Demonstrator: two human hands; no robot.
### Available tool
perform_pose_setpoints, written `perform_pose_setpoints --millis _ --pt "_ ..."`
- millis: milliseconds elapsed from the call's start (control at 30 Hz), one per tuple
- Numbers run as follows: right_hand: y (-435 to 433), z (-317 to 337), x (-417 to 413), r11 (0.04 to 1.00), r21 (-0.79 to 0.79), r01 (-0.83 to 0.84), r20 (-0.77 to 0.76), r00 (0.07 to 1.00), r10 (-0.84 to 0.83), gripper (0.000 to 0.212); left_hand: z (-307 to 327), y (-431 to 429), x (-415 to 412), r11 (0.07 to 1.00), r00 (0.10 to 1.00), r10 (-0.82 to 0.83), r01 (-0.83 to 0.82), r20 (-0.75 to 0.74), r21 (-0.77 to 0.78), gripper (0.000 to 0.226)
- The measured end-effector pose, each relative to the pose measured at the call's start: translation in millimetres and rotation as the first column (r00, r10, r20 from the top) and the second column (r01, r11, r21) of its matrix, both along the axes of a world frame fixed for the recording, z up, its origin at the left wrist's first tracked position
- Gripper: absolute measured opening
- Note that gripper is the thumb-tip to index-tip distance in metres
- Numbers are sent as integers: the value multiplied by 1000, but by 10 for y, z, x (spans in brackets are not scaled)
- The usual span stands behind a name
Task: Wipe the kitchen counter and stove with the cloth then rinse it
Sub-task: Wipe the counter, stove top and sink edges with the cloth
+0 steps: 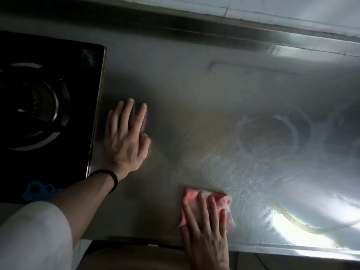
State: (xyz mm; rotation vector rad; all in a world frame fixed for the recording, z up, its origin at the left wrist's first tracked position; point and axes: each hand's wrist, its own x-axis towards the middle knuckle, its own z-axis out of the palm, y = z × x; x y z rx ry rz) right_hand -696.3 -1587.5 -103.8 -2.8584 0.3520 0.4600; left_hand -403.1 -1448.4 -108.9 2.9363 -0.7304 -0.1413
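The tabletop (194, 90) fills most of the view. It is grey steel with a fine embossed grain, dim on the left and glaring with reflected light at the lower right. A pale ring mark (266, 137) shows on it right of the middle, and a yellowish curved stain (292, 219) lies near the front edge. Along the back runs a raised steel lip (194, 26), with light wall tiles (292, 8) above it.

Set into the left of the tabletop is the stove (83, 90), a black glass top with a round burner (39, 102) and a dark pan support.

A white sleeve (33, 236) covers the upper part of the left arm at the lower left.

The left hand (126, 141) lies flat on the tabletop just beside the stove's right edge, with the fingers straight and slightly spread and nothing held.

The right hand (206, 236) reaches in from the front edge, and its straight fingers press down on the cloth (190, 193).

The cloth is pink and white, crumpled, and lies on the tabletop near the front edge, well apart from the stove.

A blue flat piece (37, 189) with round holes sits on the stove's near corner. A black band (115, 178) circles the left wrist.
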Motion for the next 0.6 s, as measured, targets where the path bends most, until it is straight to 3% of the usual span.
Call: perform_pose_setpoints --millis 167,267,367,500,600 --pt "-668 -78 1318 996 54 68 54 996 -71 59 11 -21 -7 1000 1000 -11 11 10 -5 77" --pt "-1261 -123 2333 985 83 154 77 984 -161 61 8 -16 12 1000 1000 -6 6 -6 8 77" --pt "-1767 -170 3096 991 53 125 19 992 -126 70 -8 -8 13 1000 1000 3 -3 -3 -11 79" --pt "-1969 -196 3430 989 72 128 11 992 -130 74 -34 -5 16 999 1000 8 -7 24 -40 80" --pt "-1695 -143 3091 979 85 185 82 978 -192 67 -30 0 20 999 1000 2 -2 15 -40 81"
